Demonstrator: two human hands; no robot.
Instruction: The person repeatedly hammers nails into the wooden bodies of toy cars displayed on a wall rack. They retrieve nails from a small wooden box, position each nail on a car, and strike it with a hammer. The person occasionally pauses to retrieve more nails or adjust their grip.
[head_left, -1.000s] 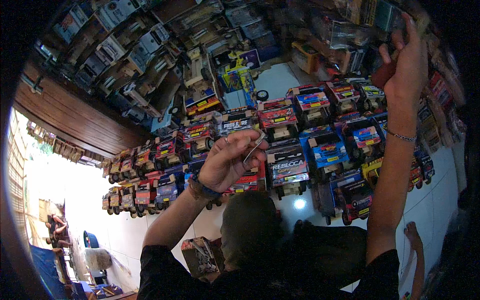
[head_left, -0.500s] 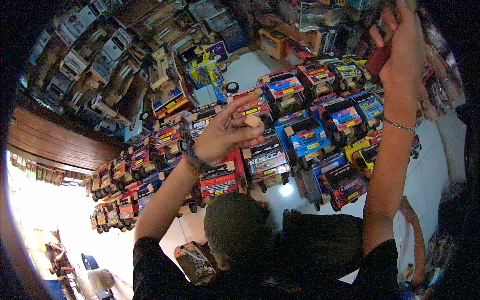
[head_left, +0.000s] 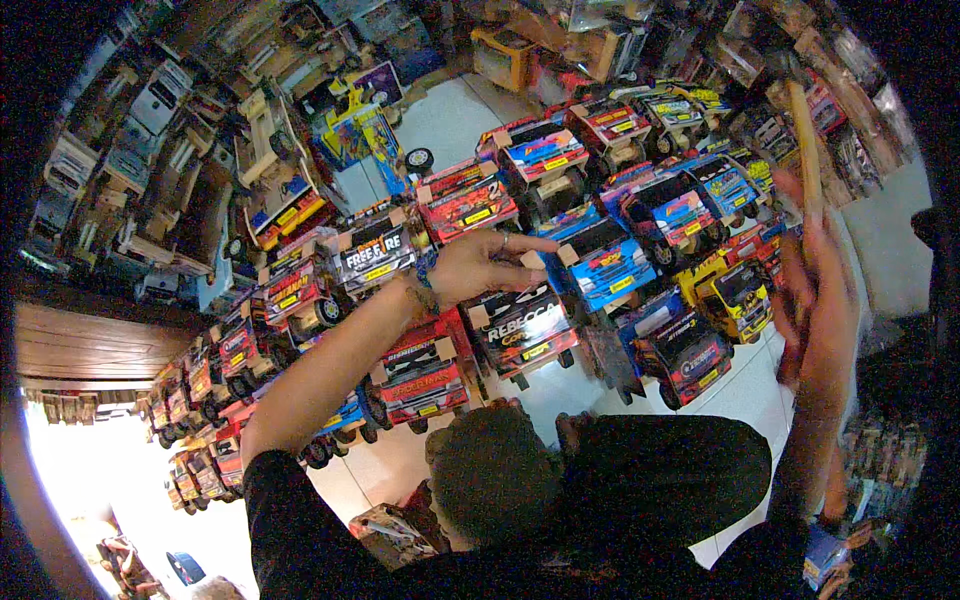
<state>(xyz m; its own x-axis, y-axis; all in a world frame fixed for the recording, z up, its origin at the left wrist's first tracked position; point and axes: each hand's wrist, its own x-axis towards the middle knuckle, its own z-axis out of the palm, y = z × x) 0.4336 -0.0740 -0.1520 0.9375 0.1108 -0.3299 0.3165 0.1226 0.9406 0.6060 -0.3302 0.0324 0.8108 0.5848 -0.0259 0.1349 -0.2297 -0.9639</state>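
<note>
Between its fingertips my left hand (head_left: 478, 270) pinches a small wooden block (head_left: 537, 262). The block is at the near left corner of a blue toy truck (head_left: 612, 268), beside the cab roof; whether it touches is hard to tell. Below that hand stands a black toy truck (head_left: 525, 325) with a light wood piece on its front edge. My right hand (head_left: 822, 295), smeared by motion, is closed around the wooden handle of a hammer (head_left: 806, 140). The hammer stands upright with its dark head at the top, to the right of the trucks.
Rows of colourful toy trucks, including a red one (head_left: 425, 375) and a yellow one (head_left: 735, 300), fill the tiled floor (head_left: 560, 390). Unfinished wooden truck bodies (head_left: 165, 95) are stacked at the back left. An open box (head_left: 395, 530) lies near me. Dark cloth shapes (head_left: 660, 470) occupy the lower middle.
My left hand has brought the wooden block right and down to the blue truck's corner. My right hand has come down from the upper right, and the hammer's handle now shows.
</note>
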